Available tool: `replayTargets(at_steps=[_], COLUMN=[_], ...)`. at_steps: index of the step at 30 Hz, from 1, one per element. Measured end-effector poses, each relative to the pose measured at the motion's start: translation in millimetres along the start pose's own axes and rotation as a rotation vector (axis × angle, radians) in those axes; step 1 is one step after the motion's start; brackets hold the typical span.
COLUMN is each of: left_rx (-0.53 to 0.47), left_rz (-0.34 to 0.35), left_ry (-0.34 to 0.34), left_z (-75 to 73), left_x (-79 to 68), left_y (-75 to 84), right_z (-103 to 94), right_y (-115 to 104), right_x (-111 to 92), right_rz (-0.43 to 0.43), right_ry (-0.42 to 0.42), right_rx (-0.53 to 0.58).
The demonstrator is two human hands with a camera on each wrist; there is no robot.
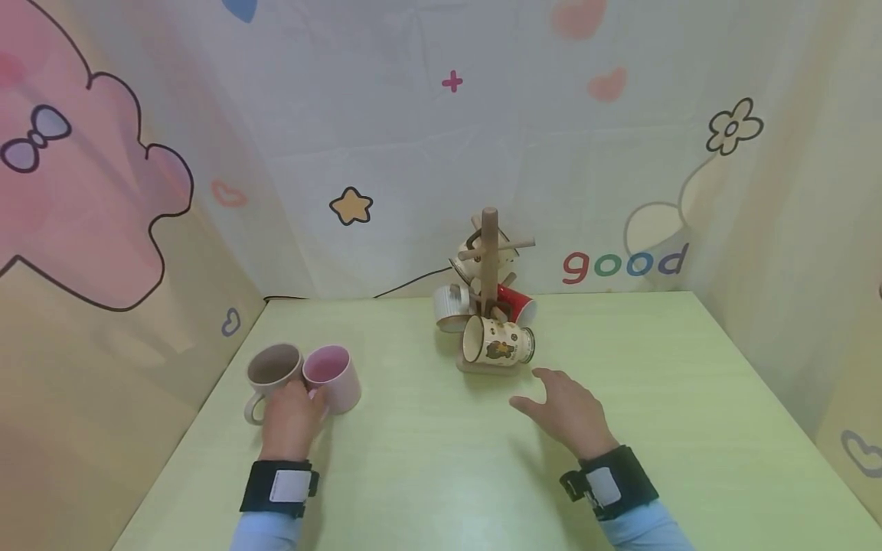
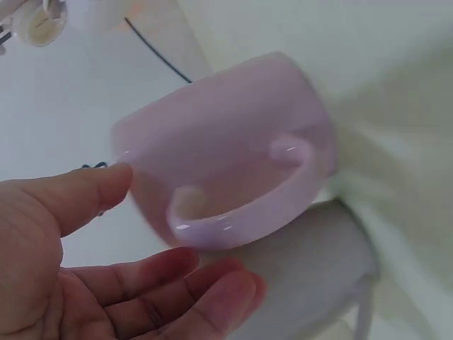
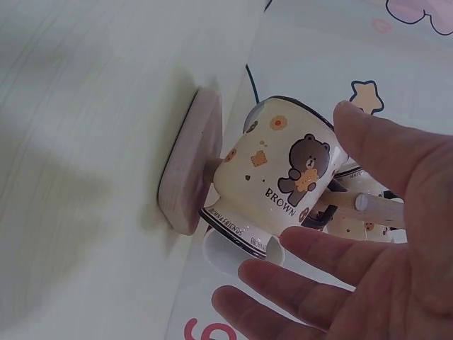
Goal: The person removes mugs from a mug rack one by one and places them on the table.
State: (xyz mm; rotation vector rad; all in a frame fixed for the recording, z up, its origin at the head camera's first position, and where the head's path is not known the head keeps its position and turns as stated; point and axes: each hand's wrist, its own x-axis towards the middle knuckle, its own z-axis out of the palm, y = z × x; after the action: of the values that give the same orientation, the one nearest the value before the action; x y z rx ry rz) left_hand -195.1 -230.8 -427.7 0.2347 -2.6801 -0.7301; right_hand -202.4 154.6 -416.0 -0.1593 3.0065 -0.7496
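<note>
My left hand (image 1: 289, 419) is at a pink mug (image 1: 344, 389) on the left of the table. In the left wrist view, its thumb lies by the mug's rim and the fingers are just below the mug handle (image 2: 258, 212), with a gap between. Beside it stands a beige-grey mug (image 1: 259, 389), partly hidden by that hand. My right hand (image 1: 573, 413), thumb and fingers spread, is in front of a cream mug with a brown bear (image 3: 272, 170). That mug lies sideways on a low peg of a wooden mug tree (image 1: 489, 252).
Also on the mug tree hang a ribbed white mug (image 1: 449, 312), a red mug (image 1: 513, 301) and another cream mug (image 1: 467, 266) higher up. Its wooden base (image 3: 191, 166) rests on the pale green table (image 1: 413, 459). A printed cloth (image 1: 386, 115) stands behind the table.
</note>
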Motion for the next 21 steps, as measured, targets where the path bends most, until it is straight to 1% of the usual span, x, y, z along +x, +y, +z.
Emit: replayTargets(at_steps=[3,5,7,10,12,15,17,19,21], left_rx=[0.02,0.04,0.059,0.044,0.035,0.047,0.056,0.057,0.036], left_rz=[0.009,0.008,0.031,0.049,0.07,0.09,0.119,0.143,0.17], left_ry=[0.01,0.0,0.005,0.001,-0.004,-0.038,-0.058,-0.084,-0.105], left_z=[-8.7,-14.5,-18.8,-23.2,-24.0,-23.6,-21.5,-19.6,-17.5], left_x=[1.3,3.3,6.1,10.8,15.8,25.8,32.7,38.9,44.0], left_y=[7.9,14.7,21.3,33.2,41.7,56.5,66.0,76.8,88.2], right_z=[-1.2,-1.8,-2.4,-2.3,-2.6,-4.4,-6.5,-10.2,-15.9], right_y=[-1.1,-1.4,-1.6,-0.9,-0.4,-0.6,-1.2,-2.0,-3.7], right_x=[0.1,0.4,1.3,3.3,5.1,7.2,8.4,10.3,13.2], right_rz=[0.001,0.008,0.014,0.018,0.011,-0.004,-0.017,-0.031,-0.04], right_ry=[-0.007,-0.013,-0.019,-0.017,-0.01,0.005,0.015,0.027,0.036], right_rx=[-0.003,-0.006,-0.01,-0.019,-0.022,-0.028,-0.034,-0.043,-0.054])
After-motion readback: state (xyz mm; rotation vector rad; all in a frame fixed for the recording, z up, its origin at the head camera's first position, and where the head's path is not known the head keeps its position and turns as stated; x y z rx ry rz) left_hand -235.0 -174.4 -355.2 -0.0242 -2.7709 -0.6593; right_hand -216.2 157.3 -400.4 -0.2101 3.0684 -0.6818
